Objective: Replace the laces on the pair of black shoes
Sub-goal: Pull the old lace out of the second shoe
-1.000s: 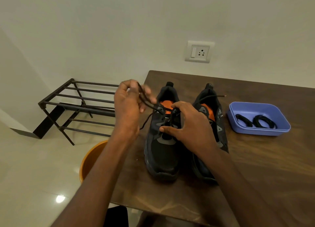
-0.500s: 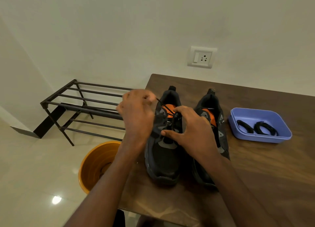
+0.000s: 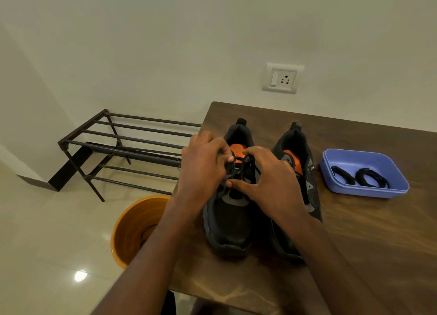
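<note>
At my far left a black metal shoe rack (image 3: 123, 147) stands on the floor against the wall, and nearer me an orange bucket (image 3: 132, 229) sits on the floor just beside the bench (image 3: 378, 243) edge.

My left hand (image 3: 203, 165) comes next. Its fingers are curled in at the upper eyelets of the left shoe (image 3: 230, 215), and I judge they pinch the old lace (image 3: 238, 160) there, though my knuckles hide the exact hold. The shoe lies on the bench straight ahead of me, its long axis running away from me: toe toward my body, heel toward the wall. The lacing row lies along that same line, so I reckon the lace has to be drawn up and back out of each eyelet in turn.

My right hand (image 3: 272, 182) lies over the shoe's right side, thumb set low on the tongue and forefinger arched to the top of the lacing; it steadies the shoe and may hold the lace too, I cannot tell. Both hands sit at the throat of the shoe, the left nearer the top eyelet.

The right shoe (image 3: 298, 163) stands touching the first, parallel, half hidden under my right forearm. Further right, well apart, a blue tray (image 3: 369, 191) holds two coiled new laces (image 3: 361, 177).
</note>
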